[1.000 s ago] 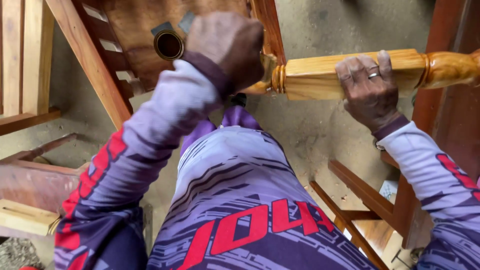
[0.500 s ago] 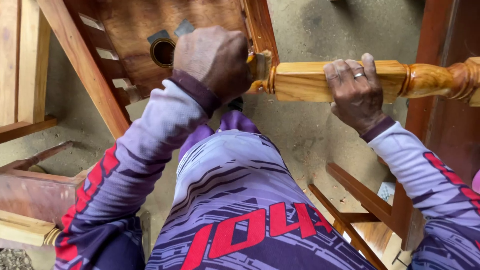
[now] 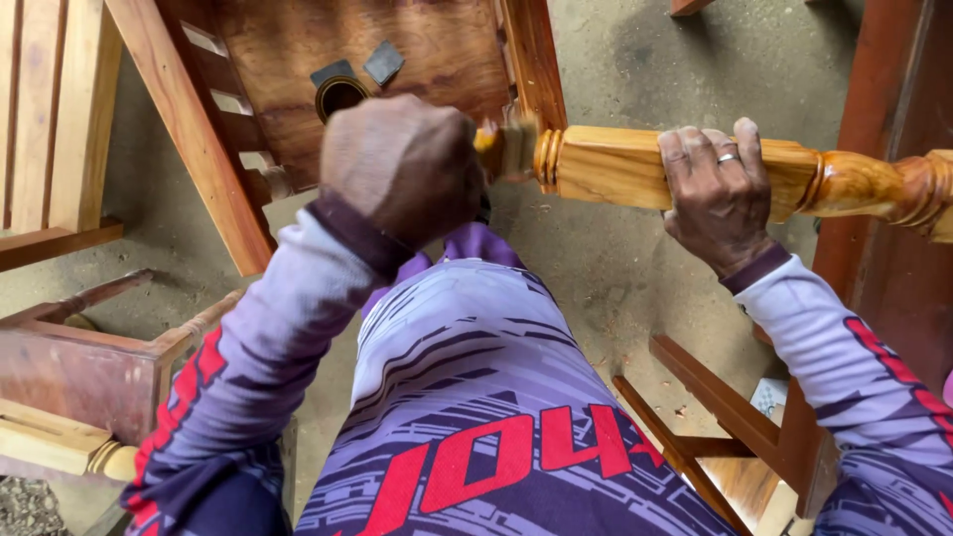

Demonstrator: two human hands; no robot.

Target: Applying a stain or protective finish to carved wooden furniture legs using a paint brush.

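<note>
Sleeves in purple fill the near view; beyond them 2 hands work a turned wooden leg [image 3: 635, 169]. The right hand [image 3: 717, 194] wraps closed around its square section, and has slid a little toward the ringed end. The left hand [image 3: 402, 169], fisted on a brush [image 3: 511, 147], now presses bristles against that end. Past the leg, a small round tin [image 3: 340, 95] sits open, contents dark, unclear.

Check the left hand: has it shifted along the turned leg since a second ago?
Cannot tell: the left hand stays at the end of the turned leg; the camera itself moved.
</note>
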